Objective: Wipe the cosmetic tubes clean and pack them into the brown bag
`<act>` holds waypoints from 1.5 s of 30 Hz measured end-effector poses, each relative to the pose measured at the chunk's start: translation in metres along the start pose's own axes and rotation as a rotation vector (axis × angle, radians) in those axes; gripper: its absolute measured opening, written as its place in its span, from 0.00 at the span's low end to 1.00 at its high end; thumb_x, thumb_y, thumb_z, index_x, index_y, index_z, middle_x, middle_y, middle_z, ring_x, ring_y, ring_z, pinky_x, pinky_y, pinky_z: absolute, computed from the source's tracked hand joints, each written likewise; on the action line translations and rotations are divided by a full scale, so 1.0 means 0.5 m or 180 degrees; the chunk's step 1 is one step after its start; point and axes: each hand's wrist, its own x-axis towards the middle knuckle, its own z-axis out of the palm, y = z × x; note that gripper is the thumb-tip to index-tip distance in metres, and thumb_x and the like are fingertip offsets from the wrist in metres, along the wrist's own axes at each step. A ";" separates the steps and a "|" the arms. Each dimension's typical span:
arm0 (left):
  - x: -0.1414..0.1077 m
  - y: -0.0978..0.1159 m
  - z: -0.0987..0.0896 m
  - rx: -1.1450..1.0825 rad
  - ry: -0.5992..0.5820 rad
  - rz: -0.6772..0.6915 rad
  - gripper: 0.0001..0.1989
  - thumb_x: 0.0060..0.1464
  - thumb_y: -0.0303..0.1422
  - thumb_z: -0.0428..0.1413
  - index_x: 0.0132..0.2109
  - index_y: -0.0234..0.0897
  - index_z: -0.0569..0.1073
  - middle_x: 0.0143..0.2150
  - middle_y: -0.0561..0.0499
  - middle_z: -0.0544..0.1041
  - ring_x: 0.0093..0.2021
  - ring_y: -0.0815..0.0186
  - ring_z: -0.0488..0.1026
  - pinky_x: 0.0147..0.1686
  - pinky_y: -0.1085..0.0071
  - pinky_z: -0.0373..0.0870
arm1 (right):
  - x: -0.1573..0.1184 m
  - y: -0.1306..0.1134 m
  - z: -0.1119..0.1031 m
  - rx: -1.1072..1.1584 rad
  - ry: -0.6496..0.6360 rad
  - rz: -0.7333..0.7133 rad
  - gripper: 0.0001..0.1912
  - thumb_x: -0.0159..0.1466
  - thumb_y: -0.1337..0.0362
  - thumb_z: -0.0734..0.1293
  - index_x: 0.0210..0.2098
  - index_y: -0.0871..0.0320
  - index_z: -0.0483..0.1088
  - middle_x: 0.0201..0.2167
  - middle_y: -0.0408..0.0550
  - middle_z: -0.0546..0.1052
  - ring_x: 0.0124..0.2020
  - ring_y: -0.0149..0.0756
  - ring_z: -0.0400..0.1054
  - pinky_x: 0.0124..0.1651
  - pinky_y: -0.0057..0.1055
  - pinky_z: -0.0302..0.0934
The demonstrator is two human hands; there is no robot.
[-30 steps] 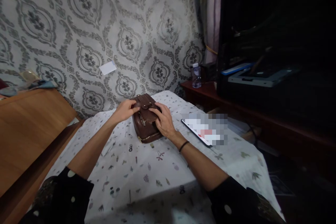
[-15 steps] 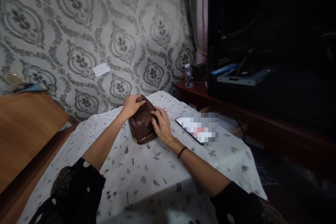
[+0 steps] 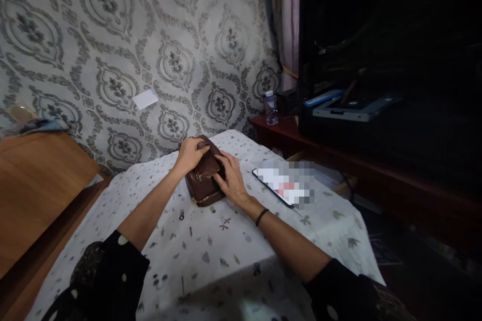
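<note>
A small brown leather bag [image 3: 203, 188] with gold-coloured zips rests on a white patterned cloth [image 3: 211, 241]. My left hand [image 3: 191, 153] grips the bag's upper left part, with the thumb pressed over its top edge. On the bag's right side lies my right hand [image 3: 230, 176], its thumb and fingers closed on the front flap near the zip. The inside of the bag cannot be seen.
A phone [image 3: 276, 188] with a blurred screen lies right of the bag. A clear bottle [image 3: 271, 109] stands on a dark red ledge [image 3: 320, 143] beside a big black screen [image 3: 376, 50]. At the left is a wooden board [image 3: 45, 185]. Behind rises a patterned wall.
My right thumb has moved a little left and down over the flap. My left hand has shifted slightly to the right and down, still on the bag.
</note>
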 end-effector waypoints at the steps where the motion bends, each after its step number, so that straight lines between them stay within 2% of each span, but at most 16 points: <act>1: -0.003 0.000 0.001 -0.0012 0.0005 0.0047 0.11 0.52 0.36 0.56 0.27 0.35 0.74 0.25 0.53 0.72 0.29 0.67 0.64 0.32 0.71 0.59 | 0.000 0.003 0.001 0.0003 0.0019 -0.0009 0.24 0.67 0.57 0.62 0.61 0.56 0.61 0.61 0.60 0.64 0.63 0.51 0.57 0.64 0.54 0.55; 8: -0.024 -0.009 0.002 -0.0895 -0.0089 0.0215 0.09 0.49 0.37 0.59 0.32 0.35 0.78 0.31 0.50 0.79 0.35 0.63 0.72 0.42 0.67 0.67 | 0.004 0.002 0.002 -0.0051 0.0025 -0.0049 0.28 0.64 0.58 0.63 0.63 0.56 0.59 0.62 0.59 0.64 0.63 0.51 0.58 0.64 0.54 0.55; 12: -0.043 -0.013 -0.001 -0.1144 -0.0133 0.0001 0.11 0.50 0.39 0.59 0.33 0.34 0.78 0.31 0.50 0.78 0.34 0.62 0.73 0.38 0.67 0.68 | 0.005 -0.017 -0.007 -0.0148 0.0181 0.0060 0.20 0.62 0.60 0.64 0.53 0.56 0.66 0.60 0.59 0.66 0.61 0.52 0.59 0.62 0.53 0.56; 16: -0.074 -0.014 0.003 -0.0755 0.0069 0.0256 0.07 0.53 0.35 0.58 0.36 0.37 0.78 0.36 0.49 0.80 0.41 0.59 0.73 0.45 0.64 0.68 | 0.003 -0.023 -0.009 -0.0078 0.0379 0.0199 0.09 0.62 0.64 0.62 0.42 0.56 0.68 0.54 0.58 0.68 0.58 0.50 0.61 0.60 0.51 0.58; 19: -0.098 -0.019 0.010 -0.0436 0.0183 0.0622 0.07 0.54 0.31 0.58 0.41 0.39 0.77 0.42 0.48 0.79 0.47 0.58 0.72 0.50 0.62 0.67 | 0.001 -0.021 -0.007 0.0035 0.0326 0.0165 0.10 0.63 0.68 0.59 0.41 0.55 0.69 0.53 0.57 0.67 0.58 0.48 0.61 0.59 0.50 0.59; 22: -0.116 -0.029 0.020 -0.0238 0.0318 0.0798 0.09 0.57 0.31 0.57 0.46 0.39 0.75 0.46 0.47 0.78 0.50 0.57 0.70 0.52 0.60 0.66 | 0.000 -0.021 -0.005 0.0083 0.0292 0.0150 0.11 0.63 0.69 0.58 0.42 0.55 0.69 0.54 0.56 0.67 0.59 0.48 0.61 0.60 0.50 0.59; 26: -0.126 -0.043 0.042 -0.0040 0.0557 0.0977 0.12 0.59 0.33 0.56 0.50 0.39 0.72 0.48 0.46 0.76 0.52 0.57 0.69 0.54 0.60 0.65 | 0.000 -0.025 -0.005 0.0153 0.0356 0.0177 0.09 0.66 0.65 0.59 0.42 0.55 0.69 0.53 0.57 0.67 0.59 0.47 0.61 0.61 0.49 0.59; 29: -0.122 -0.050 0.052 0.0005 0.0618 0.0952 0.13 0.59 0.32 0.56 0.51 0.39 0.72 0.50 0.45 0.75 0.54 0.56 0.68 0.55 0.58 0.64 | -0.001 -0.024 -0.004 0.0145 0.0295 0.0251 0.09 0.67 0.61 0.60 0.43 0.55 0.69 0.53 0.57 0.67 0.59 0.49 0.61 0.62 0.50 0.58; 33: -0.118 -0.056 0.032 -0.0172 0.0304 0.0868 0.12 0.58 0.34 0.57 0.49 0.40 0.73 0.49 0.45 0.75 0.53 0.56 0.69 0.56 0.58 0.64 | 0.002 -0.012 -0.003 0.0325 0.0265 0.0379 0.10 0.66 0.57 0.63 0.41 0.54 0.71 0.54 0.56 0.67 0.60 0.49 0.60 0.63 0.51 0.57; 37: -0.133 -0.054 -0.009 -0.0196 -0.0355 0.1081 0.31 0.48 0.41 0.66 0.59 0.41 0.68 0.59 0.42 0.70 0.62 0.52 0.64 0.60 0.57 0.62 | 0.012 0.002 -0.007 0.0704 0.0156 0.0604 0.15 0.69 0.53 0.61 0.41 0.53 0.76 0.59 0.55 0.67 0.64 0.48 0.58 0.67 0.51 0.53; 38: -0.137 -0.052 -0.017 -0.0184 -0.0392 0.1102 0.31 0.48 0.41 0.66 0.58 0.41 0.68 0.59 0.41 0.70 0.62 0.52 0.64 0.60 0.58 0.61 | 0.014 0.003 -0.009 0.0778 0.0097 0.0622 0.17 0.69 0.53 0.60 0.42 0.53 0.77 0.60 0.54 0.67 0.65 0.48 0.58 0.67 0.51 0.52; 39: -0.138 -0.048 -0.022 -0.0206 -0.0356 0.1063 0.27 0.51 0.41 0.64 0.56 0.40 0.70 0.58 0.42 0.71 0.60 0.52 0.66 0.59 0.59 0.62 | 0.016 0.003 -0.011 0.0827 0.0036 0.0617 0.18 0.70 0.52 0.59 0.43 0.53 0.78 0.60 0.54 0.67 0.65 0.48 0.58 0.67 0.51 0.52; 41: -0.136 -0.041 -0.028 -0.0389 -0.0152 0.0790 0.14 0.58 0.41 0.57 0.48 0.38 0.74 0.48 0.45 0.76 0.51 0.56 0.72 0.52 0.63 0.67 | 0.017 0.000 -0.013 0.0821 -0.0067 0.0557 0.19 0.71 0.52 0.58 0.45 0.51 0.79 0.61 0.53 0.67 0.66 0.48 0.57 0.68 0.51 0.50; 43: -0.126 -0.036 -0.028 -0.0680 0.0003 0.0428 0.12 0.61 0.41 0.53 0.40 0.36 0.74 0.37 0.49 0.76 0.40 0.61 0.72 0.42 0.67 0.68 | 0.015 -0.004 -0.014 0.0681 -0.0126 0.0454 0.17 0.70 0.53 0.61 0.47 0.49 0.78 0.62 0.52 0.66 0.67 0.48 0.55 0.68 0.53 0.49; 45: -0.116 -0.035 -0.027 -0.0940 0.0055 0.0232 0.13 0.58 0.42 0.54 0.36 0.36 0.72 0.32 0.51 0.72 0.36 0.64 0.70 0.38 0.70 0.66 | 0.012 -0.007 -0.010 0.0485 -0.0153 0.0345 0.15 0.68 0.53 0.64 0.47 0.48 0.78 0.63 0.52 0.63 0.67 0.50 0.53 0.68 0.55 0.48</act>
